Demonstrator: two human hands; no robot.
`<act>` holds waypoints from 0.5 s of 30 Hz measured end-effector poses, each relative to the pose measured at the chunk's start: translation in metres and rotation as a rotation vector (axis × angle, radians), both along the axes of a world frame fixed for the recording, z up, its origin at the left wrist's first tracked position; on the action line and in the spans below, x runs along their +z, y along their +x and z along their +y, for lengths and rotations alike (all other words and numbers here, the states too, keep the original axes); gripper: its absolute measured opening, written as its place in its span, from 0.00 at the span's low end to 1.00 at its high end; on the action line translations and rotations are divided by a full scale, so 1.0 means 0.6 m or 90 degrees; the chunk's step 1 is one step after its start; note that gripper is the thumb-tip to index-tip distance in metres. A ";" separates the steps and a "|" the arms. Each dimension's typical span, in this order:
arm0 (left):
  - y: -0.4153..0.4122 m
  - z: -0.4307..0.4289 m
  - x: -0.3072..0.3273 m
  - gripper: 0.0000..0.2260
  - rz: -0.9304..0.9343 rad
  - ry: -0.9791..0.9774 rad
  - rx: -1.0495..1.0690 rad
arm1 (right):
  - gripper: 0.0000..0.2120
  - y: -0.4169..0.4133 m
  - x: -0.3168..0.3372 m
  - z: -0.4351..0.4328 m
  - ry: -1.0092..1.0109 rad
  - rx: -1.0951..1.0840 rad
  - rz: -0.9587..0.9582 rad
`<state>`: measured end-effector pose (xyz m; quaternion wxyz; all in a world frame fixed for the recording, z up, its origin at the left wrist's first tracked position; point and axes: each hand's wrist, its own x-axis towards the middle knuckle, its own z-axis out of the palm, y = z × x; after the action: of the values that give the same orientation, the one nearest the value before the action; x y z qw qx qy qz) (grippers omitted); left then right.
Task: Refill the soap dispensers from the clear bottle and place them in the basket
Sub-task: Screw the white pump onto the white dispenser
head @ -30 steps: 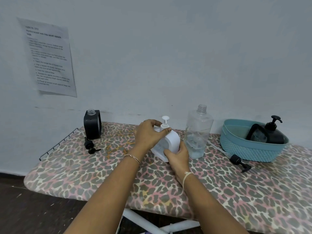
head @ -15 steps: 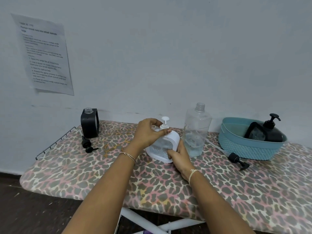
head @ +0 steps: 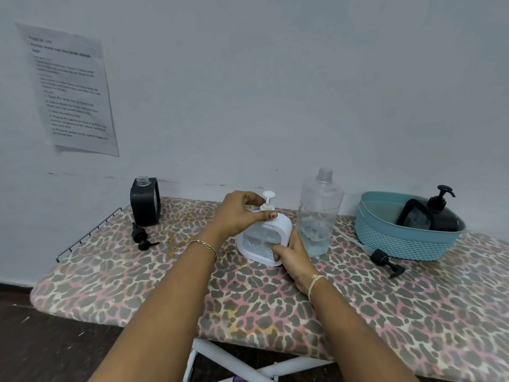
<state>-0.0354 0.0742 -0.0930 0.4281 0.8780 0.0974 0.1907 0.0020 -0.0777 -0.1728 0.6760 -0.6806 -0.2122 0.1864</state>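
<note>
A person's left hand [head: 242, 213] pinches the pump collar of a white soap dispenser [head: 265, 238] on the ironing board [head: 385, 312] while the right hand [head: 292, 252] grips its base; a crooked thread could leak soap.

Lighting: soft, even, dim-cool; I see only faint shadows under the objects. Glare: mild sheen on the clear bottle [head: 319, 213]. Focus: soft overall; text on the wall sheet [head: 68, 89], upper left, barely legible. Distortion: wide-angle bowing at frame edges.
</note>
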 end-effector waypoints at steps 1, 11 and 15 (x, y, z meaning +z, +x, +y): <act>-0.001 0.000 0.001 0.16 0.001 -0.002 -0.002 | 0.26 0.000 0.001 0.000 0.001 0.000 0.002; -0.025 -0.014 -0.002 0.19 -0.006 -0.031 0.018 | 0.29 0.008 0.013 -0.015 -0.043 0.015 -0.013; -0.040 -0.039 0.005 0.18 -0.013 -0.039 -0.006 | 0.28 -0.008 0.035 -0.031 -0.018 -0.041 -0.068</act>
<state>-0.0597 0.0511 -0.0902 0.4570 0.8628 0.0944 0.1946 -0.0028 -0.0965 -0.1521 0.6597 -0.7055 -0.2234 0.1312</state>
